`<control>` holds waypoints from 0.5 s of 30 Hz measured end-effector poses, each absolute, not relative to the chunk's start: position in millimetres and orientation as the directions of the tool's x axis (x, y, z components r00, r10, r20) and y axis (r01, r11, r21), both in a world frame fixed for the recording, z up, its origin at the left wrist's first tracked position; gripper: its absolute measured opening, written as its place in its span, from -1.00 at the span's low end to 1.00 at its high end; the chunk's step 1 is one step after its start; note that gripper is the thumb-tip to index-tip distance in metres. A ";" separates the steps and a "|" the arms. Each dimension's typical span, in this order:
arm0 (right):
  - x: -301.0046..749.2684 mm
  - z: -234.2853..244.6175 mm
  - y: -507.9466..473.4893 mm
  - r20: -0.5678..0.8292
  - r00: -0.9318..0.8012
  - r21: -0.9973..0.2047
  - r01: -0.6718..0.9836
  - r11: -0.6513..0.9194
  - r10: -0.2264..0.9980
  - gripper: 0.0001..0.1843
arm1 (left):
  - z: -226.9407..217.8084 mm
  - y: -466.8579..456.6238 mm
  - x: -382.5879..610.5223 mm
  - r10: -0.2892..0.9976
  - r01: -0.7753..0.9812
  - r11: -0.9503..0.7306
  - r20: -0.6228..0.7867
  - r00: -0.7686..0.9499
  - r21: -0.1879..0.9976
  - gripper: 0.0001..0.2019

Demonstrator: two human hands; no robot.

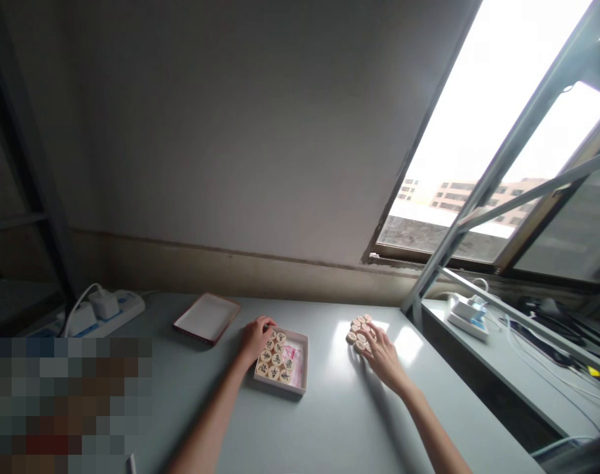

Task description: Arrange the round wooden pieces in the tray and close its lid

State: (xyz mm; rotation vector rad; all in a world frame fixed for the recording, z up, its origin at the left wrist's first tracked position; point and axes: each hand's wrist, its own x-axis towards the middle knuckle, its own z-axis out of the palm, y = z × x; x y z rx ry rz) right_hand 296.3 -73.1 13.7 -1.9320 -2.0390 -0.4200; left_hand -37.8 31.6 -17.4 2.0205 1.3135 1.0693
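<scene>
A shallow white box [302,362] sits on the desk, with rows of round wooden Chinese chess pieces [276,360] on its left side and pink print on its bare floor. My left hand [255,339] curls its fingers over the box's upper left corner, hiding part of the rim and a piece or two. To the right, a cluster of loose pieces [360,322] lies on the desktop. My right hand [380,349] reaches over that cluster from the right, fingers stretched apart and touching the nearer pieces. Its fingertips partly cover them.
The box lid [207,317] lies inside up, left of the box. Power strips with plugs stand at the far left [124,305] and on a second desk [470,322] at right, among cables. A metal bed frame [458,230] rises by the window. The lower left is pixelated.
</scene>
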 end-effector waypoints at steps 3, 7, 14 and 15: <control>273.6 15.0 -82.9 0.442 -0.112 -0.009 0.992 0.130 0.890 -0.56 | -14.9 30.2 -38.2 0.912 0.525 -0.410 0.336 0.235 0.746 -0.85; 202.1 38.4 -92.4 0.336 -0.314 -0.131 0.918 0.375 0.888 -0.64 | -13.9 29.5 -39.0 0.906 0.537 -0.424 0.343 0.249 0.729 -0.84; 144.3 54.8 -75.4 0.123 -0.513 -0.203 0.825 0.527 0.850 -0.78 | -15.7 30.1 -37.9 0.909 0.526 -0.417 0.334 0.249 0.742 -0.83; 143.5 53.2 -72.1 0.109 -0.517 -0.196 0.826 0.528 0.849 -0.77 | -15.8 30.2 -37.8 0.911 0.527 -0.412 0.330 0.246 0.743 -0.84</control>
